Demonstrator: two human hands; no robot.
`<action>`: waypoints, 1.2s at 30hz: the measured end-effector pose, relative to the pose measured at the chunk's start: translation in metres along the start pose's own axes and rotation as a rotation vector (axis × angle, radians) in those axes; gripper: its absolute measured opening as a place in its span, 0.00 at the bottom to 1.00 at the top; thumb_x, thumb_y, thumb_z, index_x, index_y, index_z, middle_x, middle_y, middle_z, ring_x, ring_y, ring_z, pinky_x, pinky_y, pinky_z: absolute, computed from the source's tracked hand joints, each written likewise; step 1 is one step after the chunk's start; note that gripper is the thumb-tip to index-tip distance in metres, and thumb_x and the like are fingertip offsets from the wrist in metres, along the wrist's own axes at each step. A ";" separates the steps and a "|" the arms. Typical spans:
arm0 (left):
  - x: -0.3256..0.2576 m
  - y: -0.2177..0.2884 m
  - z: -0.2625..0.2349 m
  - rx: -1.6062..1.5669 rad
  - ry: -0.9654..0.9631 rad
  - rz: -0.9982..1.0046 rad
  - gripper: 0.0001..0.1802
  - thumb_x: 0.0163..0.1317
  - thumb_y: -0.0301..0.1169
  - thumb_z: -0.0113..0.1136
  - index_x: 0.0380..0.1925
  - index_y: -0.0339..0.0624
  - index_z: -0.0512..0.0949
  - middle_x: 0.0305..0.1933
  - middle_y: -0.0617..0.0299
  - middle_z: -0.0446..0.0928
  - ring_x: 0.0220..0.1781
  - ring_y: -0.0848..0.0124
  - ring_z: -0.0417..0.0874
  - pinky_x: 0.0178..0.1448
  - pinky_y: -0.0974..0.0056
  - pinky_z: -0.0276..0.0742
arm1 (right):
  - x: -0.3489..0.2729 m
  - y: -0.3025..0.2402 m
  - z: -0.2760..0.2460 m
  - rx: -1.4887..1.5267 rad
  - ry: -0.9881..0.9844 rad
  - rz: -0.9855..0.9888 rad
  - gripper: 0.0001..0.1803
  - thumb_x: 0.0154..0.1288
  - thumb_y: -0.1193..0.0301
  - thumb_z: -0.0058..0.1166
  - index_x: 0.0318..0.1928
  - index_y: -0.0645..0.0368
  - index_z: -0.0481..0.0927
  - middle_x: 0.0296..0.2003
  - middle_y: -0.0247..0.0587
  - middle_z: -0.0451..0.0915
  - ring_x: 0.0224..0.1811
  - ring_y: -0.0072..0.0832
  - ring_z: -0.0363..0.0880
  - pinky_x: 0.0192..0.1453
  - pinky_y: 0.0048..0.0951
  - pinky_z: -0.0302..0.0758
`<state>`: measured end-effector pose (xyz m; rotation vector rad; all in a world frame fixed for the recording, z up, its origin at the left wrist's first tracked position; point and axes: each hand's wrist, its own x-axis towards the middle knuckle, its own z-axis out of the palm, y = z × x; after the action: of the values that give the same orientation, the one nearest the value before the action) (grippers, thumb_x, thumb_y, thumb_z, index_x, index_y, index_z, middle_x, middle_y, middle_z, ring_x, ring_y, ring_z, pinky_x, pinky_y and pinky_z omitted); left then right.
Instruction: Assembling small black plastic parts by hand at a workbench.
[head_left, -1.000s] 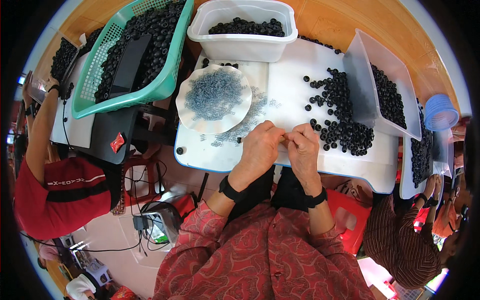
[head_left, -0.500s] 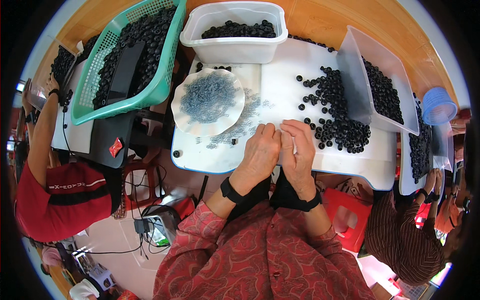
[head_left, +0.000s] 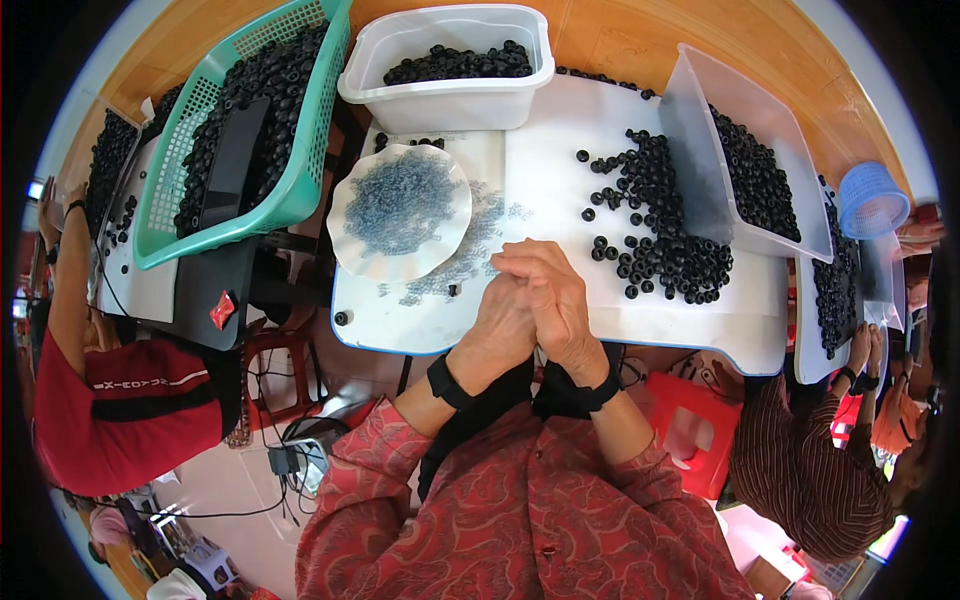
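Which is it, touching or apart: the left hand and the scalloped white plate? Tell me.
Apart. The head view shows white tabletop and scattered clear pieces between the left hand and the plate.

Room's bright from where I'm standing: whitish, mostly even light. Can't pin the source. Worktop (head_left: 690,335) goes near-white toward its far edge, detail thinning there. Shadows soft; gap off its left edge drops dark. Floor (head_left: 735,530) well below the near right corner washes out pale pink. Black pieces (head_left: 690,270) toward the right edge: small glints, dark heap swallowing detail. Bluish clear pieces (head_left: 395,205) toward the left edge merge into one haze. Left hand (head_left: 500,325) and right hand (head_left: 564,315) at the near edge: fairly sharp. Heavy fisheye: near edge bows, rim stretched and soft, corners black.
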<state>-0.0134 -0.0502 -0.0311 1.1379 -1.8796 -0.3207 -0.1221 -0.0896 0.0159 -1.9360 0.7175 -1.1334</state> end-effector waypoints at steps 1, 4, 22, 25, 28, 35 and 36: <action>-0.003 0.001 0.001 -0.005 -0.021 -0.006 0.13 0.64 0.26 0.51 0.48 0.37 0.74 0.47 0.53 0.74 0.53 0.60 0.76 0.52 0.63 0.75 | 0.000 0.001 0.001 0.001 0.000 0.001 0.29 0.80 0.55 0.33 0.47 0.66 0.83 0.48 0.55 0.82 0.55 0.46 0.77 0.69 0.46 0.66; -0.011 0.004 0.003 -0.025 -0.087 -0.022 0.11 0.72 0.28 0.44 0.50 0.39 0.72 0.47 0.60 0.72 0.54 0.68 0.74 0.56 0.68 0.71 | -0.001 0.002 0.004 0.075 0.083 -0.013 0.22 0.77 0.61 0.39 0.43 0.64 0.83 0.43 0.50 0.83 0.49 0.47 0.79 0.59 0.42 0.73; -0.032 -0.039 0.038 1.898 0.031 0.046 0.10 0.79 0.29 0.38 0.43 0.41 0.71 0.40 0.69 0.71 0.49 0.80 0.75 0.56 0.75 0.68 | 0.002 0.005 0.007 0.051 0.054 -0.063 0.17 0.74 0.69 0.40 0.40 0.64 0.84 0.41 0.50 0.83 0.48 0.43 0.79 0.56 0.38 0.75; 0.014 0.010 -0.014 0.072 -0.065 -0.120 0.18 0.48 0.22 0.63 0.42 0.31 0.79 0.40 0.47 0.76 0.41 0.49 0.79 0.40 0.53 0.80 | -0.003 0.004 0.003 0.098 0.081 0.001 0.17 0.76 0.68 0.40 0.46 0.64 0.82 0.45 0.51 0.81 0.49 0.43 0.79 0.57 0.36 0.75; 0.017 0.012 -0.020 0.242 -0.094 -0.095 0.16 0.49 0.21 0.64 0.42 0.31 0.79 0.39 0.46 0.78 0.41 0.49 0.81 0.40 0.53 0.80 | -0.005 0.008 0.004 0.213 0.119 0.135 0.24 0.80 0.60 0.37 0.51 0.67 0.79 0.51 0.50 0.79 0.53 0.39 0.77 0.61 0.33 0.71; 0.018 0.007 -0.027 0.122 -0.077 -0.055 0.17 0.49 0.22 0.65 0.41 0.33 0.80 0.35 0.49 0.79 0.42 0.50 0.82 0.39 0.54 0.80 | -0.001 0.001 0.012 -0.008 0.202 0.105 0.16 0.75 0.66 0.46 0.51 0.64 0.79 0.49 0.50 0.78 0.52 0.43 0.75 0.62 0.37 0.69; 0.017 0.007 -0.026 0.089 -0.062 -0.050 0.17 0.48 0.20 0.64 0.42 0.33 0.79 0.38 0.48 0.77 0.42 0.50 0.80 0.39 0.54 0.80 | -0.001 0.000 0.012 -0.065 0.200 0.075 0.15 0.74 0.67 0.47 0.51 0.64 0.79 0.49 0.49 0.78 0.53 0.43 0.74 0.62 0.38 0.68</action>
<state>0.0004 -0.0548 -0.0022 1.2492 -1.9385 -0.3062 -0.1119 -0.0848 0.0115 -1.8489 0.9365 -1.2833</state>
